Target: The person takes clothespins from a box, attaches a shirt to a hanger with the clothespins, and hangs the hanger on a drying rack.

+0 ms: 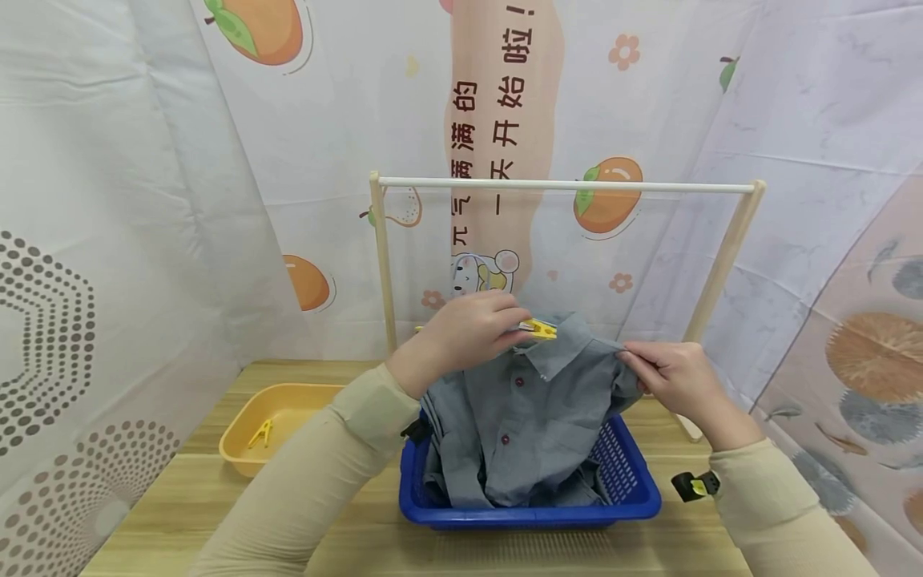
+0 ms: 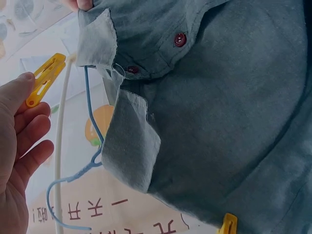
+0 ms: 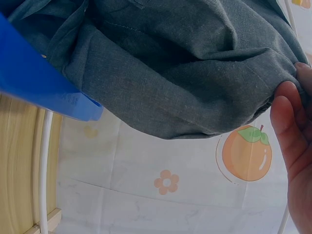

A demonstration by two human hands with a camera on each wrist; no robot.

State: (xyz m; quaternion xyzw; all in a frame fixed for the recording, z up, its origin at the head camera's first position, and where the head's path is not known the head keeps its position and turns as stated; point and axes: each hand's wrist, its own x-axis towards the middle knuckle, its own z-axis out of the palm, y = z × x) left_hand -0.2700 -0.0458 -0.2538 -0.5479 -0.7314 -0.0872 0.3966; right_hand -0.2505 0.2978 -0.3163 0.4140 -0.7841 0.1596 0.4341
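A grey button-up shirt (image 1: 541, 425) is held up over the blue basket (image 1: 530, 517), its lower part inside. My left hand (image 1: 465, 332) pinches a yellow clothespin (image 2: 47, 80) between thumb and fingers, close to the collar. At the shoulder on the right, my right hand (image 1: 674, 381) pinches the shirt's fabric. A light blue hanger (image 2: 91, 107) shows at the collar in the left wrist view, its hook sticking out and the rest hidden by cloth. Another yellow clothespin (image 2: 228, 224) sits on the shirt's other shoulder edge.
Behind the basket stands a wooden rack with a white crossbar (image 1: 570, 186). To the left, a yellow tray (image 1: 234, 429) holds a yellow clothespin (image 1: 261, 433), partly behind my left arm. A printed curtain (image 1: 324, 200) hangs behind the wooden table (image 1: 166, 513).
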